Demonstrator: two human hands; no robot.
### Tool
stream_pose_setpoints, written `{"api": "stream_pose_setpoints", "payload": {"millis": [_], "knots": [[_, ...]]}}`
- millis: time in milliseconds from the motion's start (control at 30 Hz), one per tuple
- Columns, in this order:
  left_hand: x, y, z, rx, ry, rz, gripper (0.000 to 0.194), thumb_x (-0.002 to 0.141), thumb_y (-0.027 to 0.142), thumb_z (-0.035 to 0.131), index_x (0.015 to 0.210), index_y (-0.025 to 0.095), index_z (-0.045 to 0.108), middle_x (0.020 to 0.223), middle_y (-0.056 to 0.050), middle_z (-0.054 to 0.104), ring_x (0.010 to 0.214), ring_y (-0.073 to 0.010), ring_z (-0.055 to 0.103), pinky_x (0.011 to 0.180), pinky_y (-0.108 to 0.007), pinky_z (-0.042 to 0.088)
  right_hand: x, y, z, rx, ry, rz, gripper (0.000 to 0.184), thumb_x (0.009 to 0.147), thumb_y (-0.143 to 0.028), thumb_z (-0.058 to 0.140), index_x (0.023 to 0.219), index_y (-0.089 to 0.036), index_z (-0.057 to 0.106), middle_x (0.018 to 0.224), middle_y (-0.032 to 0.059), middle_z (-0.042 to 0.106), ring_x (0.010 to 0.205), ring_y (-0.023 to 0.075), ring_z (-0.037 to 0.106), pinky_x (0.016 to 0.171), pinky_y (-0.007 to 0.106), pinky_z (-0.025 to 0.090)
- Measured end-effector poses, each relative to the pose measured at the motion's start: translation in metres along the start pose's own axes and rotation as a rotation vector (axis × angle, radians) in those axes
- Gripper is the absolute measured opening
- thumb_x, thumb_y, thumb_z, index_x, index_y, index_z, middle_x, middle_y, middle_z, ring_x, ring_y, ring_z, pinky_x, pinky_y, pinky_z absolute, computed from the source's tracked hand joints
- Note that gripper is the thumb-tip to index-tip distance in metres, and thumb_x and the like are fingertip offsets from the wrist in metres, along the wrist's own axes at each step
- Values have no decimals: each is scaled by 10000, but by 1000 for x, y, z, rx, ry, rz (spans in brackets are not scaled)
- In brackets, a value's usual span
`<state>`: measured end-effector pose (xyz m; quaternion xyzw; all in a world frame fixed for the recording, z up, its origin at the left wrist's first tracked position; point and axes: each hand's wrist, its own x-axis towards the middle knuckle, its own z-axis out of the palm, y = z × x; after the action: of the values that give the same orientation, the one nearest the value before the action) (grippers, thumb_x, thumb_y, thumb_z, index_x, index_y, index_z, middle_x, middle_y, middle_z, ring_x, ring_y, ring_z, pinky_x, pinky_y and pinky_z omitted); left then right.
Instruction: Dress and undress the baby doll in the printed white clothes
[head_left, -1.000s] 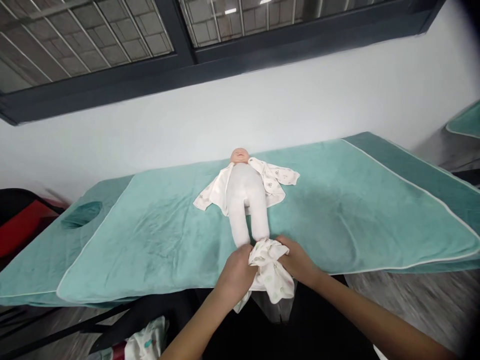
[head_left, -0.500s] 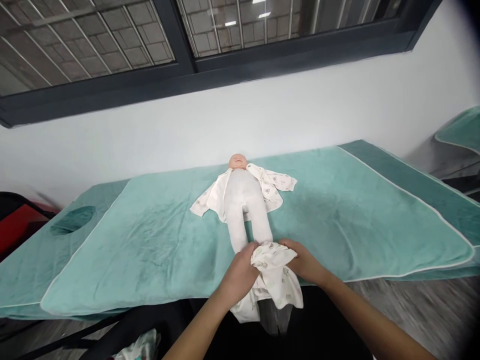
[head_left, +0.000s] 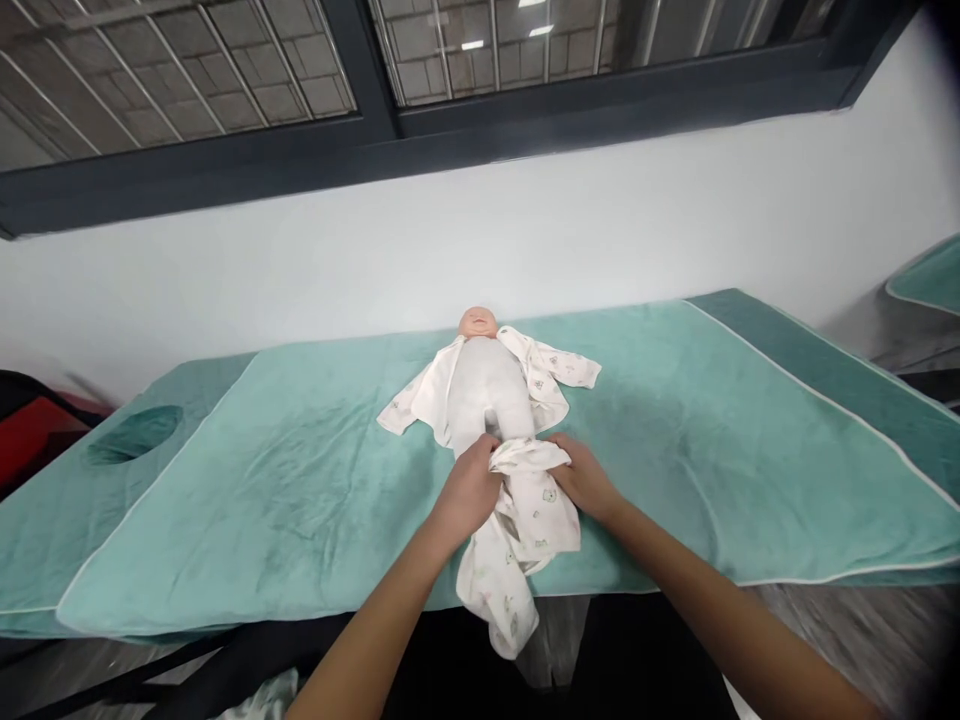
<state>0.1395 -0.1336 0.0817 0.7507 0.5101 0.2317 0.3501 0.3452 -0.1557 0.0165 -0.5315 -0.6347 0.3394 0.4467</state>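
A baby doll (head_left: 491,385) with a pale grey cloth body lies on its back, head toward the wall. An open white printed baby jacket (head_left: 574,368) is spread under it, sleeves out to both sides. My left hand (head_left: 471,487) and my right hand (head_left: 586,478) are closed on the bunched waist of white printed baby pants (head_left: 541,512), one at each side. The waist lies around or over the doll's legs above the knees; which one I cannot tell. One pant leg hangs past the bed's front edge. The doll's lower legs are hidden by the cloth.
The doll lies on a massage bed with a green cover (head_left: 300,480); its face hole (head_left: 135,435) is at the left. A white wall and a dark window frame (head_left: 480,140) stand behind. A red and black item (head_left: 37,435) sits at far left.
Both hands have moved up the doll's legs toward its hips, drawing the waist of the pants along. More of the legs is now covered, and the view has shifted slightly.
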Motion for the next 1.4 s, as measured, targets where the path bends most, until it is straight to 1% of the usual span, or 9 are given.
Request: {"api": "stream_pose_setpoints", "payload": {"millis": [200, 433, 667, 833, 933, 1100, 1167, 1300, 1400], "knots": [[41, 0, -11, -36, 127, 41, 234, 785, 128, 521, 985, 209, 613, 924, -33, 672, 881, -207, 597, 812, -297, 428, 50, 7, -8, -10, 112, -96, 89, 753, -253, 594, 798, -207, 533, 855, 17, 570, 828, 192, 508, 784, 309, 391], [57, -21, -35, -565, -331, -59, 415, 706, 365, 747, 1064, 162, 694, 1011, -64, 713, 938, -235, 636, 799, -293, 482, 65, 24, -25, 323, -177, 27, 428, 623, -470, 807, 833, -188, 564, 804, -27, 519, 759, 150, 448, 705, 261, 355], [87, -56, -44, -822, -392, -161, 380, 559, 389, 866, 779, 139, 683, 636, -17, 615, 539, -125, 523, 525, -223, 381, 58, 29, -30, 487, -437, 88, 638, 672, -799, 646, 741, -171, 558, 672, -29, 432, 625, 123, 355, 583, 263, 276], [102, -73, -23, -1100, -485, -143, 490, 420, 405, 917, 755, 142, 673, 653, -18, 634, 552, -136, 557, 530, -231, 424, 56, 32, -26, 380, -364, 108, 681, 823, -808, 447, 674, -156, 573, 613, -14, 429, 585, 118, 337, 535, 263, 257], [102, -82, -18, -1229, -532, -104, 474, 481, 350, 906, 852, 126, 713, 736, -46, 692, 643, -166, 628, 624, -258, 481, 55, 30, -23, 315, -317, 94, 611, 862, -719, 501, 613, -162, 530, 577, -25, 399, 562, 109, 325, 520, 256, 251], [97, -83, -21, -1371, -561, -44, 407, 567, 166, 819, 963, 109, 747, 852, -84, 731, 761, -205, 663, 703, -286, 501, 69, -15, -24, 166, -195, 21, 462, 912, -551, 558, 675, -155, 566, 643, -20, 427, 627, 115, 359, 566, 251, 278], [94, -80, -20, -1390, -518, -44, 429, 539, 93, 801, 964, 119, 751, 843, -68, 719, 744, -187, 645, 679, -268, 489, 84, -43, -21, 103, -362, 11, 431, 915, -535, 560, 719, -153, 600, 662, -21, 445, 626, 111, 367, 560, 249, 276], [90, -73, -18, -1439, -363, 66, 168, 570, 102, 813, 687, 110, 693, 790, -21, 627, 650, -104, 561, 584, -216, 428, 113, -81, 1, 24, -766, 123, 373, 804, -485, 717, 664, -158, 602, 586, -52, 412, 546, 85, 341, 507, 239, 248], [89, -72, -19, -1478, -203, 62, 199, 599, 127, 818, 762, 131, 704, 819, -5, 623, 667, -96, 566, 595, -202, 437, 119, -79, 22, 192, -606, 267, 304, 758, -424, 767, 693, -156, 641, 580, -54, 481, 530, 83, 397, 513, 229, 295]]}}
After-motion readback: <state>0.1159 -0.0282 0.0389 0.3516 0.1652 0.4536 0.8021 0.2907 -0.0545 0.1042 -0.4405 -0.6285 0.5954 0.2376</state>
